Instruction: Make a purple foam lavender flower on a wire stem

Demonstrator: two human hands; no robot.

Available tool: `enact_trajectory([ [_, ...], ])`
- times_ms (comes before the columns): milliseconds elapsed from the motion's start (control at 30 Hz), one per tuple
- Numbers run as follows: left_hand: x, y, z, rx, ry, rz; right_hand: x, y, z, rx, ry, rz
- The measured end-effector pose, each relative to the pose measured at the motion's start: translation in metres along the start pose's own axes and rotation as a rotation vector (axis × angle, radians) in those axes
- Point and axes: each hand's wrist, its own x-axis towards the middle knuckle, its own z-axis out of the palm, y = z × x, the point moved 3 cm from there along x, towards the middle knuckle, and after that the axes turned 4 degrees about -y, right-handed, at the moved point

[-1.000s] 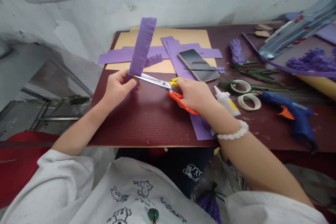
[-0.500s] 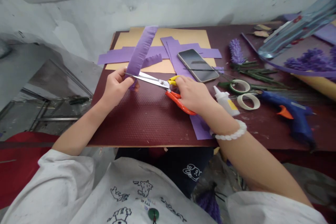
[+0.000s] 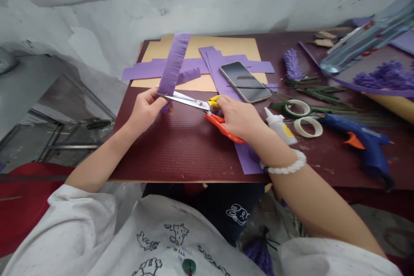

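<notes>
Pinched in my left hand is a purple paper strip that stands up, with a row of short slits along its edge. My right hand is closed on the scissors, which have one yellow and one red handle. The blades are slightly apart and lie across the strip's lower part, close to my left fingertips. Part of the strip hangs below the blades. Behind it, a fringed end lies over the yellow sheets.
Purple strips and a phone lie on yellow sheets and the dark red table. To the right are a glue bottle, tape rolls, a blue glue gun and purple flowers.
The strip's upper end has shifted slightly left. The scissor blades look a little closer together. The rest of the view has shifted slightly.
</notes>
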Motion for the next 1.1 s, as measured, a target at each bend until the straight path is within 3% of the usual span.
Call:
enact_trajectory([
  [733,-0.0037,0.0058,0.0051,0.066,0.05,-0.059,-0.001,-0.0006,-0.0034,-0.072,-0.009,0.021],
  [933,-0.0038,0.0074,0.0038,0.073,0.048,-0.025,-0.0007,-0.0014,-0.0034,-0.146,-0.053,0.065],
  [1100,-0.0018,0.0049,0.0007,0.023,0.059,0.02,-0.001,-0.0011,-0.0018,-0.053,-0.007,0.016],
])
